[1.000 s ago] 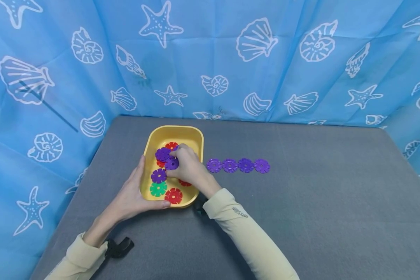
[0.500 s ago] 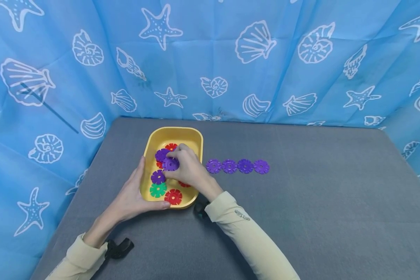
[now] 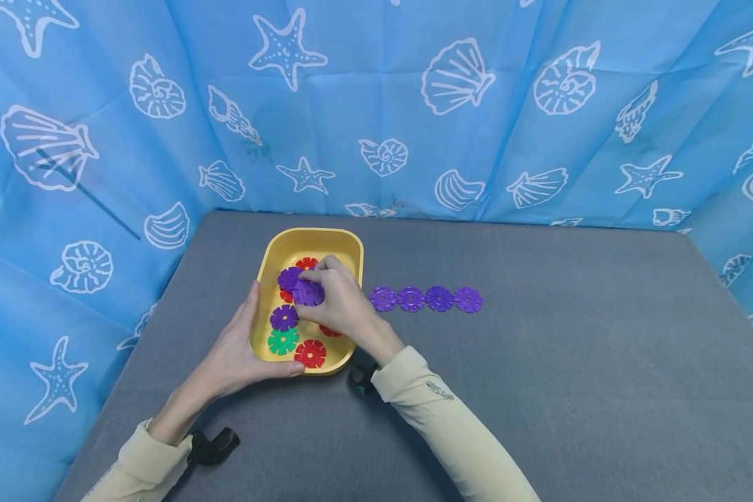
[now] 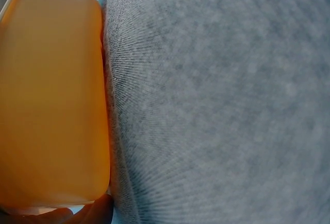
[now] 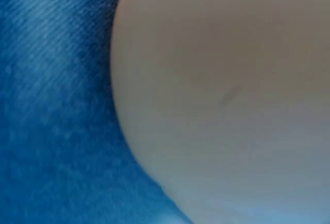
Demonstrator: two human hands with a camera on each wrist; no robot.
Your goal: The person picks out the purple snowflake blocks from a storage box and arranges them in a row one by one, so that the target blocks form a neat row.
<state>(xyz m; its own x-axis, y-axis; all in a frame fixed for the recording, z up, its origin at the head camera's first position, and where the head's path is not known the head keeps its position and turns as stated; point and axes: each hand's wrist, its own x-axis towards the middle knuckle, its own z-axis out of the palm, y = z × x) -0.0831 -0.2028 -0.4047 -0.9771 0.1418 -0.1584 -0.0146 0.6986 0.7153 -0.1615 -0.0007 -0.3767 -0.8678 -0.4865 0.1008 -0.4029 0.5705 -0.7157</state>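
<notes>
In the head view a yellow plastic bin (image 3: pixel 267 265) stands on the left part of the table. My left hand (image 3: pixel 238 357) grips its near left corner, thumb along the front rim and fingers against the left wall. Over the bin, my right hand (image 3: pixel 345 300) pinches a purple notched plastic disc (image 3: pixel 308 293) between thumb and fingers. Around it in the bin lie more discs: purple (image 3: pixel 284 318), green (image 3: pixel 283 341) and red (image 3: pixel 310 354). The left wrist view shows the bin's outer wall (image 4: pixel 56 105). Blurred pale skin fills most of the right wrist view.
A straight row of several purple discs (image 3: pixel 440 298) lies flat on the grey table (image 3: pixel 571 362), just right of the bin. Behind the table hangs a blue curtain (image 3: pixel 345 104) with white shell prints. Black straps (image 3: pixel 213 446) sit at the wrists.
The purple disc between my right fingers tilts and shifts slightly within the bin. My left hand and the row of discs stay in place; the view shifts very slightly.
</notes>
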